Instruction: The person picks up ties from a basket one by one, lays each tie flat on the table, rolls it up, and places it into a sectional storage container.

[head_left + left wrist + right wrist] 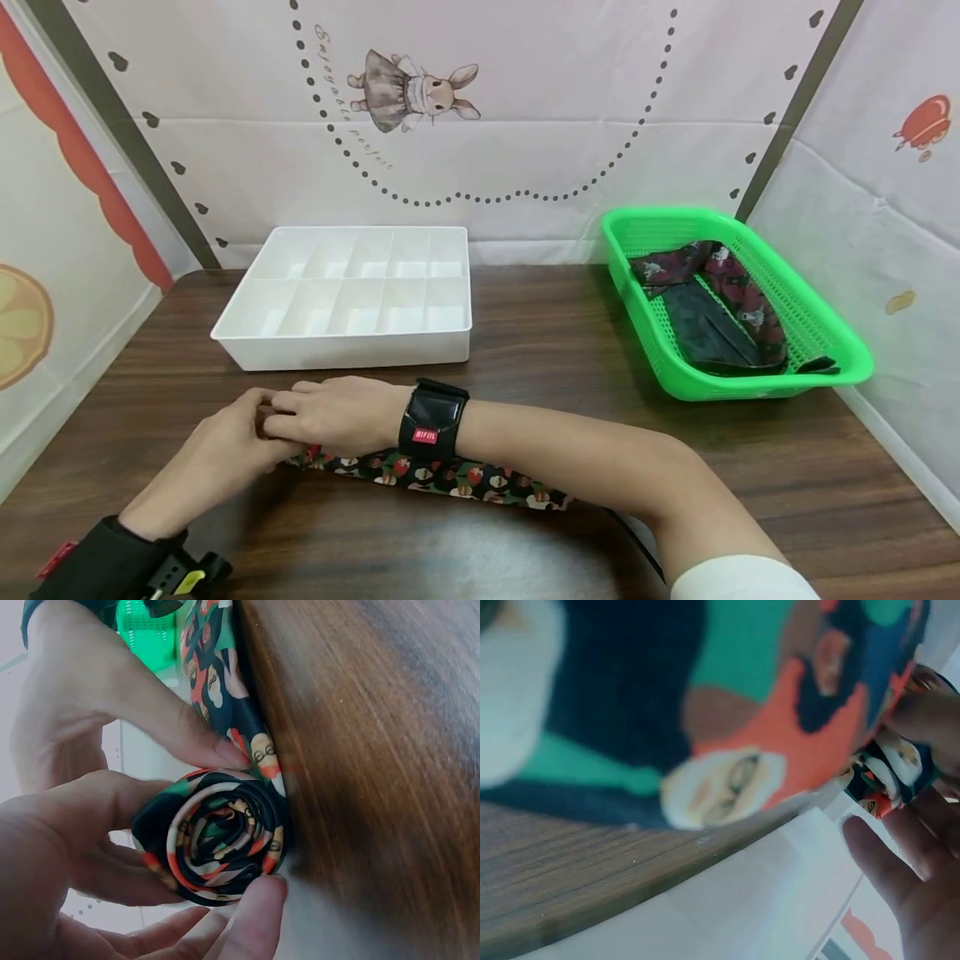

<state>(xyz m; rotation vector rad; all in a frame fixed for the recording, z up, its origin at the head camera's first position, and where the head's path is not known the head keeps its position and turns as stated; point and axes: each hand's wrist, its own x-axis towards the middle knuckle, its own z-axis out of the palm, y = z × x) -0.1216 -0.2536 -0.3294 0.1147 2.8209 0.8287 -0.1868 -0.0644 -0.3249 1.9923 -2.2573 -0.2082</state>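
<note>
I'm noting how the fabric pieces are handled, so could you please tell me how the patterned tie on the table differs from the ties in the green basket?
The patterned tie lies on the wooden table, while the dark ties lie in the green basket. One end of the patterned tie is rolled into a coil; the dark ties lie loose, unrolled. Left hand and right hand pinch the coil; nothing touches the dark ties. All are printed fabric.

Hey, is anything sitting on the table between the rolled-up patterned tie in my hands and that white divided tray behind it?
Nothing visible. Both hands, left hand and right hand, hold the rolled patterned fabric tie, and only bare brown wooden table shows before the white compartment tray.
</note>
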